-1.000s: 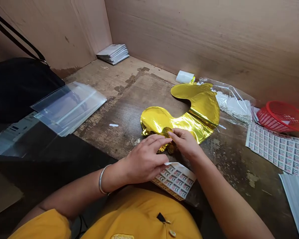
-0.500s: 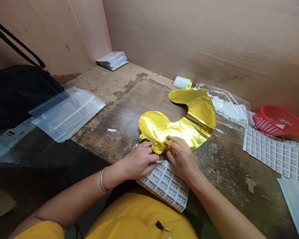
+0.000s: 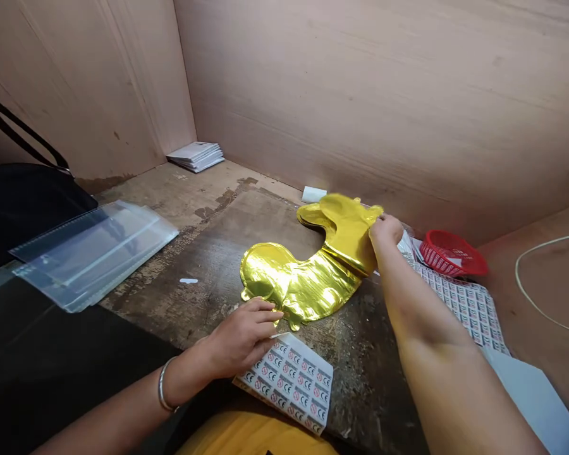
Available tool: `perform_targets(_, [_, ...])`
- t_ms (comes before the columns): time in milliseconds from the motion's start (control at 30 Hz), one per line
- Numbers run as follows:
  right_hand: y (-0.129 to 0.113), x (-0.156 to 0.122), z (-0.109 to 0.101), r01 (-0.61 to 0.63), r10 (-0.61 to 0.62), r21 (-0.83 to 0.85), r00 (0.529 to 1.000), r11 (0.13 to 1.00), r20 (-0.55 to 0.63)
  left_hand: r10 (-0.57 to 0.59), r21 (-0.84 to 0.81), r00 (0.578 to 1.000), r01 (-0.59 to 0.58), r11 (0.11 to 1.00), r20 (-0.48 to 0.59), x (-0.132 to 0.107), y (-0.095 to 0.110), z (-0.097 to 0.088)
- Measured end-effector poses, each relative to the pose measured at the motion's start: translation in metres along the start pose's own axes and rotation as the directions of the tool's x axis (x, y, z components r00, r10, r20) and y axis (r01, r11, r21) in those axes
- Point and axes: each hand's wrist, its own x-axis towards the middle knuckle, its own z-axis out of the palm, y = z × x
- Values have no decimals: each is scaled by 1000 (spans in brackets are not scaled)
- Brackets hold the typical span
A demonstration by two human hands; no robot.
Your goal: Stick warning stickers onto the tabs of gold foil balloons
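Note:
A flat gold foil balloon [image 3: 308, 278] lies curved on the worn wooden table [image 3: 208, 253]. My right hand [image 3: 385, 231] has reached to its far end and grips the foil edge there. My left hand [image 3: 244, 335] rests at the near end, fingers lightly curled, touching the top of a sticker sheet [image 3: 291, 382] and the balloon's lower edge. The sticker sheet lies at the table's front edge.
A stack of clear plastic bags [image 3: 92, 249] lies at the left, a black bag [image 3: 23, 202] behind it. White packets [image 3: 195, 155] sit in the back corner. At the right are a red basket [image 3: 450, 254], another sticker sheet [image 3: 464, 303], white paper [image 3: 535, 404] and a cord [image 3: 540, 278].
My right hand has left the balloon's near end and gone out to its far end, taking hold there. My left hand has drawn back onto the sticker sheet. The view has tilted up and right.

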Motion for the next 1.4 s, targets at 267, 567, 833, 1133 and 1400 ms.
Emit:
perform_targets(267, [-102, -157, -34, -20, -2, 90, 972, 996, 236, -109, -258, 991, 85, 962, -79, 2, 5, -9])
perform_targets(567, [-141, -261, -55, -342, 177, 198, 804, 918, 567, -626, -848, 732, 488, 205, 270, -2, 47, -1])
perform_targets(833, [-148, -247, -66, -69, 39, 69, 928, 995, 369, -695, -855, 690, 470, 217, 203, -8, 52, 3])
perform_targets(1133, [-183, -243, -36, 38, -103, 177, 920, 983, 377, -666, -780, 734, 493, 386, 133, -13, 57, 9])
perform_targets(1400, [-177, -245, -35, -153, 13, 258, 880, 954, 475, -608, -762, 789, 447, 468, 89, -10, 55, 5])
